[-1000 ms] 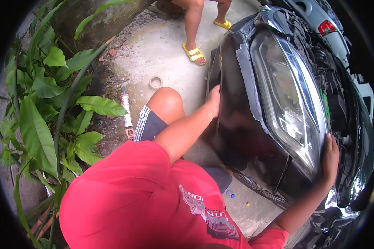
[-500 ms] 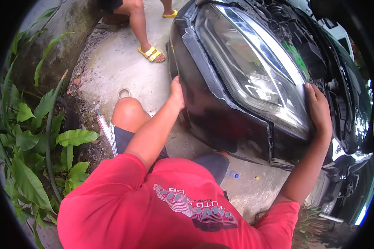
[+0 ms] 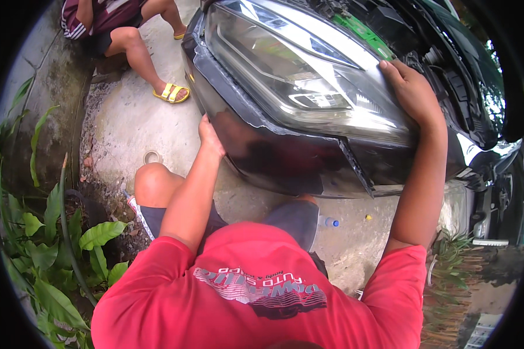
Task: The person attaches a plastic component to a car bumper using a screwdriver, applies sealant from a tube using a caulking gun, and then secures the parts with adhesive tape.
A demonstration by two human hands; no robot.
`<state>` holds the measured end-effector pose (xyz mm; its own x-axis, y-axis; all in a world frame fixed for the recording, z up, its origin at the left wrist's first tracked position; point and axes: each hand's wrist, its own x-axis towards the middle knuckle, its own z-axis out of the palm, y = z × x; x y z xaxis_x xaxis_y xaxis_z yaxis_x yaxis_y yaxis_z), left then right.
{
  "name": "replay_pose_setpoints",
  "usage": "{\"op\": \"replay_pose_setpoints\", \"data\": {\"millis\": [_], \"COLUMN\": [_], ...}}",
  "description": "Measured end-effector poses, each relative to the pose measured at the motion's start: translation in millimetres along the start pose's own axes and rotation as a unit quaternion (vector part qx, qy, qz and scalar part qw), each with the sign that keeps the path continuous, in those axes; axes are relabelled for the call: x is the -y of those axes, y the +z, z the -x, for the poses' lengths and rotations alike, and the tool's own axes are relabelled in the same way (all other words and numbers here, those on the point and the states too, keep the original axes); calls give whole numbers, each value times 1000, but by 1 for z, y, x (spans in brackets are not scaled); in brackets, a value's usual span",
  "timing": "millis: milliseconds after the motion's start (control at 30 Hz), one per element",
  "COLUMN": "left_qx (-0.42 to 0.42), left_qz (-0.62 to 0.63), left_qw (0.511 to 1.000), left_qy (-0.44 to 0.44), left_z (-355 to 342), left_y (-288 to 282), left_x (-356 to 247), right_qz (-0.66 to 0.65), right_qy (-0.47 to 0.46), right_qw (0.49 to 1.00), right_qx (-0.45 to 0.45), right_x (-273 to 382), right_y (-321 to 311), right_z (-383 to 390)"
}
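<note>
My left hand (image 3: 211, 137) grips the outer edge of a dark, scuffed car bumper (image 3: 262, 154), fingers curled around it at the left. My right hand (image 3: 412, 93) is wrapped over the top edge of a clear headlight (image 3: 303, 64), near its right end. The headlight sits in the car's front corner, with a ragged grey strip (image 3: 221, 81) along its lower edge between it and the dark panel. Above the headlight, part of the engine bay shows, with a green part (image 3: 361, 32).
Another person (image 3: 131, 43) in yellow sandals is at the upper left beside a wall (image 3: 32, 93). Leafy plants (image 3: 58, 262) line the left. A tape roll (image 3: 151, 154), a sealant tube (image 3: 132, 203) and a blue-capped bottle (image 3: 330, 222) lie on the concrete ground (image 3: 128, 134).
My view has turned, so the car appears higher and further left, and more of the other person shows. Both hands stay on the car, the right one a little further along the headlight edge.
</note>
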<state>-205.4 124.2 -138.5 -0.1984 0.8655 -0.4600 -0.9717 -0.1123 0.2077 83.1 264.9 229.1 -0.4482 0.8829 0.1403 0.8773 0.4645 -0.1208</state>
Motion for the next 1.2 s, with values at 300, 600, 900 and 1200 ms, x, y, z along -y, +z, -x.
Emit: {"op": "replay_pose_setpoints", "data": {"millis": [300,600,900,1200], "left_qx": [-6,-62,-166,-178], "left_qz": [21,17,-112,-122], "left_qw": [999,998,979,976], "left_qy": [29,-3,21,15], "left_z": [-11,-2,41,35], "left_y": [-18,-7,43,39], "left_x": [5,2,-3,-1], "right_qz": [-16,13,16,-12], "right_qy": [10,12,8,16], "right_qw": [1000,999,999,999], "right_qx": [-6,-27,-37,-25], "right_x": [22,18,15,13], "right_y": [-11,-9,-6,-9], "right_z": [13,14,13,17]}}
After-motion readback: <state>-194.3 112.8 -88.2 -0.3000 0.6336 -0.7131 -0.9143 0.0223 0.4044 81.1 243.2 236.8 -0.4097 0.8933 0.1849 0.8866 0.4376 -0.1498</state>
